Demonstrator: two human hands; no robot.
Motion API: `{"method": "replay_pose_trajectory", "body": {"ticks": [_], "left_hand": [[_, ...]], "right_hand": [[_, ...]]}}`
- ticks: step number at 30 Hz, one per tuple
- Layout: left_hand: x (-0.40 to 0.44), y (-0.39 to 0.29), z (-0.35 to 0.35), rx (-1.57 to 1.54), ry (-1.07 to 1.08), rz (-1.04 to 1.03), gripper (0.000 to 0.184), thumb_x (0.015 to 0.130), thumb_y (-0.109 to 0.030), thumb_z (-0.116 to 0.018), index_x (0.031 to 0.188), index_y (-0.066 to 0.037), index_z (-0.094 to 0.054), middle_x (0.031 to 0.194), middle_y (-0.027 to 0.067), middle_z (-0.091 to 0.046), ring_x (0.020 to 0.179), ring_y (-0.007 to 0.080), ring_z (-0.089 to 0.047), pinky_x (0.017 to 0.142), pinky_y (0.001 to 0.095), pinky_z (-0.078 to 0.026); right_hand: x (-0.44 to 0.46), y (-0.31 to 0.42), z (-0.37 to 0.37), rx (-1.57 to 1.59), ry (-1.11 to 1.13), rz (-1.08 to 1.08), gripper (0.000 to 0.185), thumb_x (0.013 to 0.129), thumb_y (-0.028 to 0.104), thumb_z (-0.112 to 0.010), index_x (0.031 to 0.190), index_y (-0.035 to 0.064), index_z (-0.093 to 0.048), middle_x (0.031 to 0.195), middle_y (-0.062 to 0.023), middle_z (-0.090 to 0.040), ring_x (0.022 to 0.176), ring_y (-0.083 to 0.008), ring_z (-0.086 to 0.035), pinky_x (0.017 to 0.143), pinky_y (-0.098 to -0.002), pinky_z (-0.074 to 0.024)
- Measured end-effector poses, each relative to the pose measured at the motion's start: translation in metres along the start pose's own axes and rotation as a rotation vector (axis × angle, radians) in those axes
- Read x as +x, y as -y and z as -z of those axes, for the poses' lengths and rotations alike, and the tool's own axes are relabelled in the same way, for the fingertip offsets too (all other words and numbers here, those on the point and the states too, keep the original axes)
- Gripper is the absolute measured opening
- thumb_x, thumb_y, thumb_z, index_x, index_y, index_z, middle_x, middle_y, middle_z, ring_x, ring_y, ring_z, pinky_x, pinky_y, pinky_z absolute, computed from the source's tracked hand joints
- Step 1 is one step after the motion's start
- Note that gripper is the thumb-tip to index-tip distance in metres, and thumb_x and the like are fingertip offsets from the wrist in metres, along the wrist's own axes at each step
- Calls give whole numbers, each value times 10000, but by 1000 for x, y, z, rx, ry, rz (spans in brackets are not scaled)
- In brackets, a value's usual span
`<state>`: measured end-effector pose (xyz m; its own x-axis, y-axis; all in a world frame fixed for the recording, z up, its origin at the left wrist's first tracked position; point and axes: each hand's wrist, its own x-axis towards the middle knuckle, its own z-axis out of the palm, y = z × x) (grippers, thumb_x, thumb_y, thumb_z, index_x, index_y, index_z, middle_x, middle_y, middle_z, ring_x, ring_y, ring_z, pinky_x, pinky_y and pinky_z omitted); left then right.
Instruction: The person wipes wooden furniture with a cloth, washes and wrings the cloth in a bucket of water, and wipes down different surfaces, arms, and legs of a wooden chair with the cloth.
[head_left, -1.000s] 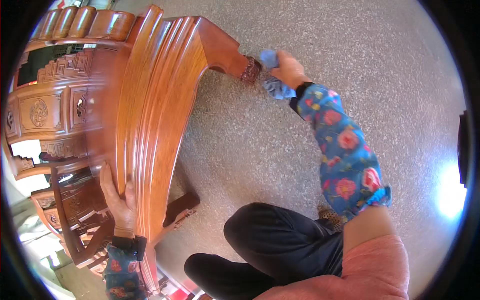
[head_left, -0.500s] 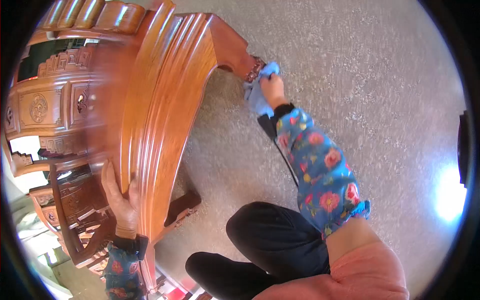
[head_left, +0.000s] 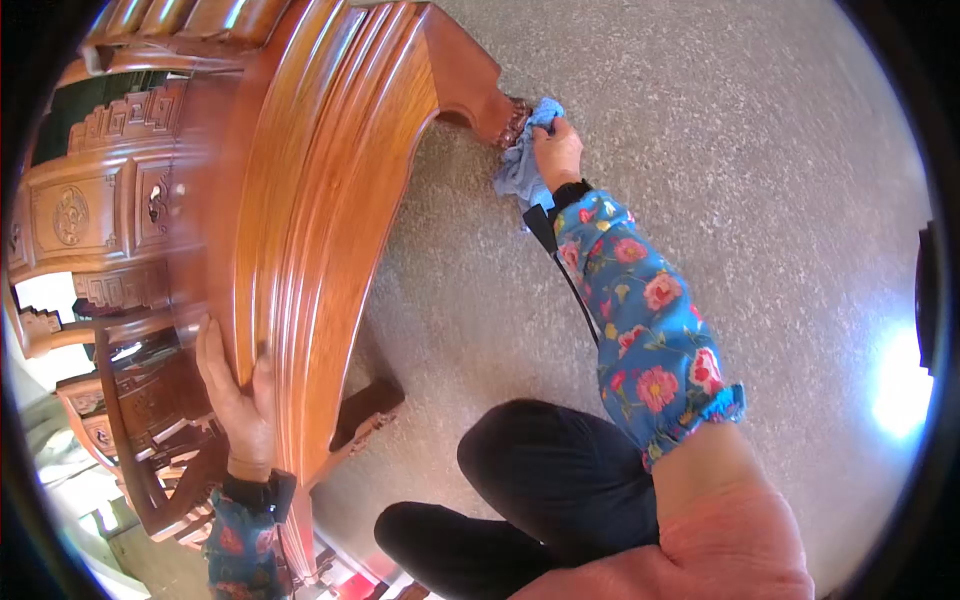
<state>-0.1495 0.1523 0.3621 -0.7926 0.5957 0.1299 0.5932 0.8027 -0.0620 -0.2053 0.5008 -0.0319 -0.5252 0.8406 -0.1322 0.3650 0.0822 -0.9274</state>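
Note:
A glossy wooden table (head_left: 330,210) with a grooved edge fills the left middle of the head view. My left hand (head_left: 238,405) rests on its near edge, fingers stretched over the polished top and thumb apart along the rim. Out at the far corner, my right hand (head_left: 558,152) grips a light blue cloth (head_left: 520,175). Part of the cloth bunches up above the fingers and the rest hangs below them. It touches the carved foot (head_left: 513,124) at the end of the table's leg (head_left: 470,90).
Carved wooden chairs (head_left: 75,215) stand beyond the table on the left. Another table leg (head_left: 370,412) reaches the speckled grey floor (head_left: 780,200) near my knees (head_left: 540,460). A dark object (head_left: 927,300) sits at the right edge, by a bright reflection.
My right hand has shifted slightly at the carved foot, with the cloth bunched differently around it. The view has moved a little; my left hand stays on the table edge.

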Motion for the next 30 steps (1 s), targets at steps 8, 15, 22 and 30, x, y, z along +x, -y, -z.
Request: {"method": "replay_pose_trajectory", "body": {"ticks": [8,15,22,30], "left_hand": [[4,8,-5,-27,-11,-11,579,959,-208,-547,1438,16,-312,1461,190,-352,1353,318,-341,1126,405,-251],[6,11,-5,-15,-18,-30,604,966,-239,-543,1454,10,-289,1460,193,-347,1367,312,-321,1136,406,-231],[5,9,-5,5,6,-46,604,965,-257,-540,1447,12,-294,1448,205,-358,1364,329,-324,1132,413,-233],[4,10,-4,0,4,-21,595,964,-221,-534,1458,-3,-284,1458,198,-346,1363,320,-325,1131,401,-241]], "right_hand": [[-2,12,25,279,251,64,260,769,239,-697,849,-5,-659,788,-235,-654,770,-402,-648,666,-444,-494],[12,-5,-3,-6,-34,65,267,793,245,-634,841,-18,-629,833,-280,-639,827,-473,-612,729,-501,-498],[-16,15,23,89,242,2,300,761,270,-668,848,-17,-647,855,-276,-645,857,-454,-622,766,-502,-499],[-6,1,-7,-25,30,-72,266,770,208,-659,921,-9,-628,873,-268,-653,882,-442,-629,780,-474,-501]]}}
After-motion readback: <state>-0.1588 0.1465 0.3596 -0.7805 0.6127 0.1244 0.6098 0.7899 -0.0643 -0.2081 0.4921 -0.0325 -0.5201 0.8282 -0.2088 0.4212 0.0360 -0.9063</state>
